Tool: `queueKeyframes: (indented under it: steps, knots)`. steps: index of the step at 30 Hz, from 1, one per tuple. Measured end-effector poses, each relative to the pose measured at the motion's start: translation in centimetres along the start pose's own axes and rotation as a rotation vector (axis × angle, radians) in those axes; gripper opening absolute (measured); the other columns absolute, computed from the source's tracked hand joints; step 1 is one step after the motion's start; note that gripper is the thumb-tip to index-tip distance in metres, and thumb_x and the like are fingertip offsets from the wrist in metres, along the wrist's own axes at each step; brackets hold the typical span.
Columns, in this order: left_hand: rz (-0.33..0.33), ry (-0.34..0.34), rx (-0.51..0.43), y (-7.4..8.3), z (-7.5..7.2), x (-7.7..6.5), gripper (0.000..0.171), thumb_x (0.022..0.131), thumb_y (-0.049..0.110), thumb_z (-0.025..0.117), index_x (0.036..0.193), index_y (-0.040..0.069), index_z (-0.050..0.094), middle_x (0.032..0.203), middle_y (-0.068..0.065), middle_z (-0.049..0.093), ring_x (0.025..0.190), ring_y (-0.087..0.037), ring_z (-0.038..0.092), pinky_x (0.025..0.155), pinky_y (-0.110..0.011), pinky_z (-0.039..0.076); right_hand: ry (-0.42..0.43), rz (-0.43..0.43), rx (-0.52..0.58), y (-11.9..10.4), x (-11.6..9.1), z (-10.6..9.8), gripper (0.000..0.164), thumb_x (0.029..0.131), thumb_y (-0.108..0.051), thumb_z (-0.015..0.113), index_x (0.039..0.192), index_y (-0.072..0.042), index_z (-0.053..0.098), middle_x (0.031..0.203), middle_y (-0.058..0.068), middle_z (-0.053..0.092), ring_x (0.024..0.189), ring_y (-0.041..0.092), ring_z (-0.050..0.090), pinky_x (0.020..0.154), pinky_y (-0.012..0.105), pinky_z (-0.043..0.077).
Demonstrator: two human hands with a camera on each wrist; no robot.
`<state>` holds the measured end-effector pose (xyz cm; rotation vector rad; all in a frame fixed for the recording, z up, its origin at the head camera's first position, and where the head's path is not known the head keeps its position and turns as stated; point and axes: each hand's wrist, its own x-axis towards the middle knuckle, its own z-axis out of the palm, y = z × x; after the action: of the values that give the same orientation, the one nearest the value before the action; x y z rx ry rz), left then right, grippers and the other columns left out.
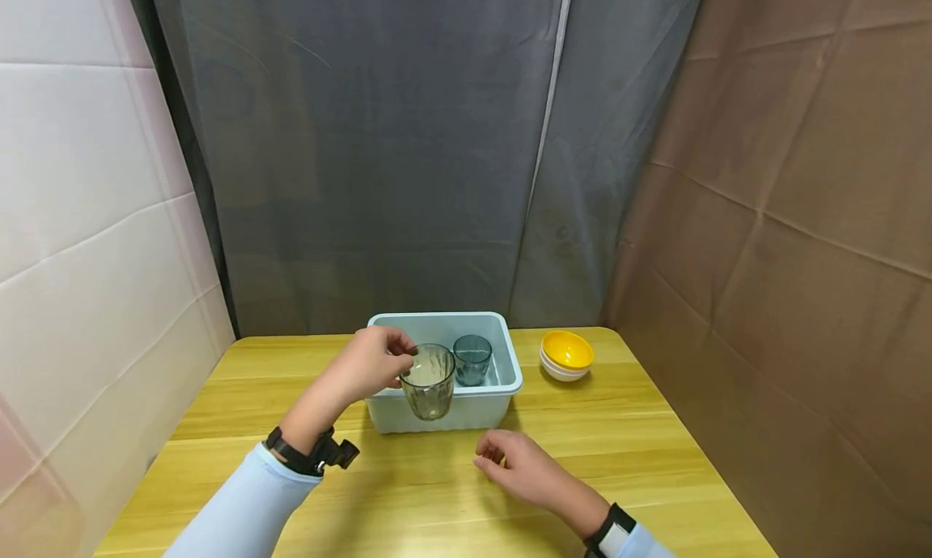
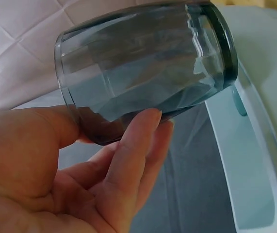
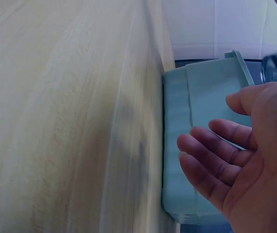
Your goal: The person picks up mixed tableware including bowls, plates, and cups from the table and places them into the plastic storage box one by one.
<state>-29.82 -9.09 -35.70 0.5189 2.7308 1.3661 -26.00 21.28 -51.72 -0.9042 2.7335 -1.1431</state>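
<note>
My left hand (image 1: 373, 362) pinches a clear, faceted drinking glass (image 1: 429, 388) by its rim, thumb on one side and fingers on the other. The glass hangs upright over the front edge of a pale blue plastic bin (image 1: 451, 414). In the left wrist view the glass (image 2: 143, 68) fills the upper part. Inside the bin stands a second, bluish glass (image 1: 473, 360). My right hand (image 1: 520, 467) is held over the table in front of the bin, fingers loosely bent and holding nothing; the right wrist view shows its palm (image 3: 269, 160) beside the bin wall (image 3: 201, 126).
To the right of the bin, a yellow bowl (image 1: 568, 349) sits nested on white bowls (image 1: 562, 374). All stands on a light wooden table (image 1: 306, 396). A grey curtain (image 1: 379, 154) hangs behind, with fabric walls at left (image 1: 95, 186) and right (image 1: 786, 218).
</note>
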Motion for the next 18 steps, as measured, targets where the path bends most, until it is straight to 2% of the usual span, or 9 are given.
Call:
queueKeyframes:
  steps: [5,13,18]
  knots:
    - [0.006,0.007,-0.022,0.5,0.4,2.4,0.013,0.104,0.006,0.069,0.112,0.000,0.077,0.100,-0.012,0.074,0.080,-0.021,0.072,0.074,-0.040,0.067,-0.007,0.015,0.020,-0.1,-0.2,0.0,0.008,0.110,-0.025,0.072,0.106,-0.019,0.072,0.092,-0.011,0.067,0.084,0.004,0.063,0.072,0.027,0.055]
    - [0.011,0.068,0.068,1.2,1.1,6.6,0.013,0.106,0.013,0.071,0.112,0.003,0.077,0.099,-0.009,0.073,0.075,-0.021,0.074,0.072,-0.036,0.065,-0.002,0.040,0.049,-0.2,-0.5,-0.1,0.009,0.110,-0.024,0.071,0.110,-0.015,0.072,0.093,-0.010,0.068,0.085,0.005,0.064,0.074,0.027,0.056]
    - [-0.007,0.086,0.071,1.2,1.5,8.7,0.014,0.106,0.014,0.072,0.112,0.002,0.077,0.106,-0.012,0.072,0.078,-0.021,0.076,0.075,-0.036,0.067,0.001,0.040,0.052,-0.3,-0.9,0.1,0.005,0.110,-0.022,0.072,0.107,-0.018,0.072,0.091,-0.010,0.067,0.084,0.005,0.063,0.073,0.026,0.055]
